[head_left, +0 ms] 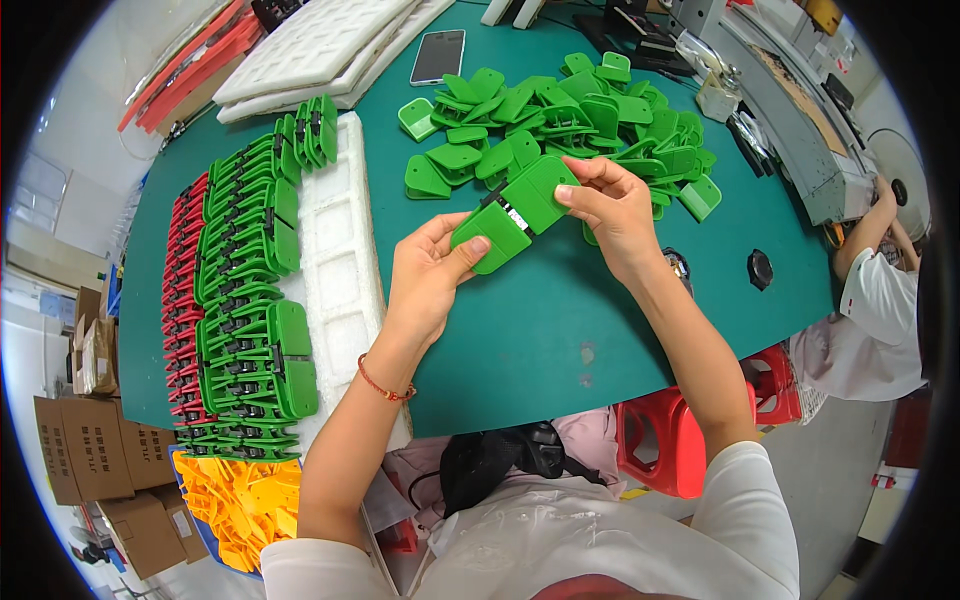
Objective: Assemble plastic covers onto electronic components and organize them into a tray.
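Observation:
Between my two hands is a green plastic clip (537, 195), two flat rounded halves with a black and silver strip across the middle. It is tilted, up off the table. At its lower left end, my left hand (425, 275) grips it with the thumb on top. My right hand (617, 212) pinches the upper right end between thumb and fingers. Beyond them lies a loose heap of green plastic pieces (575, 110). Left of my forearm, rows of green clips (240, 245) with black middles stand packed along a white foam tray (340, 240).
Red clips (185, 300) line the far left. Yellow pieces (245, 510) fill a blue bin below them. White foam sheets (310, 55) and a phone (438, 57) lie at the back. A black round part (760, 268) and a grey machine (800, 110) are right, near another person (885, 300).

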Tool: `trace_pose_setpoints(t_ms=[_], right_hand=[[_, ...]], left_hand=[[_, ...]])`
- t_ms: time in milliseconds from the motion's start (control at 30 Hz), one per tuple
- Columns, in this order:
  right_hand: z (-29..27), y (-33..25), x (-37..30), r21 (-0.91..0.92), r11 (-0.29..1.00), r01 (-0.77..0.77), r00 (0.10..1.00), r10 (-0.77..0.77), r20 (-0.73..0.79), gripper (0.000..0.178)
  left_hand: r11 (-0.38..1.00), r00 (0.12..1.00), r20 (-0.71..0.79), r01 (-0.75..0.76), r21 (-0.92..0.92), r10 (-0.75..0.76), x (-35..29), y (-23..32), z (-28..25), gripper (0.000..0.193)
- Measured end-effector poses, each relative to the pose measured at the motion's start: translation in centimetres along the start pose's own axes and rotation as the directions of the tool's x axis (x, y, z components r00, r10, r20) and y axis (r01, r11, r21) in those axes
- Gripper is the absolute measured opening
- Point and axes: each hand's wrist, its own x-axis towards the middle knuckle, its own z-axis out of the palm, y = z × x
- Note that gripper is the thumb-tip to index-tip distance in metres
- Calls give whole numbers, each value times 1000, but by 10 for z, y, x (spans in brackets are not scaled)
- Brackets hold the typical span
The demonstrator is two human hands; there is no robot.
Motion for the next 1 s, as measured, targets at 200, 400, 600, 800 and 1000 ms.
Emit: trace_pose_setpoints(t_ms=[200, 400, 600, 800, 1000], right_hand=[[1, 3, 0, 11, 1000, -12, 999, 11, 34, 22], [18, 9, -11, 60, 997, 40, 971, -53, 234, 29], [14, 7, -14, 119, 987, 106, 943, -138, 302, 47], [18, 17, -11, 96, 989, 109, 927, -136, 351, 48], [15, 20, -7, 135, 982, 130, 935, -167, 313, 44]], left_hand=[[999, 1000, 4, 27, 33, -27, 0, 3, -2, 32], [959, 991, 83, -121, 258, 103, -3, 19, -3, 28], [264, 751, -51, -167, 950, 658, 48, 63, -16, 41], [-21, 770, -198, 264, 964, 607, 126, 113, -71, 40], [-184, 761, -182, 368, 912, 622, 158, 114, -97, 44]])
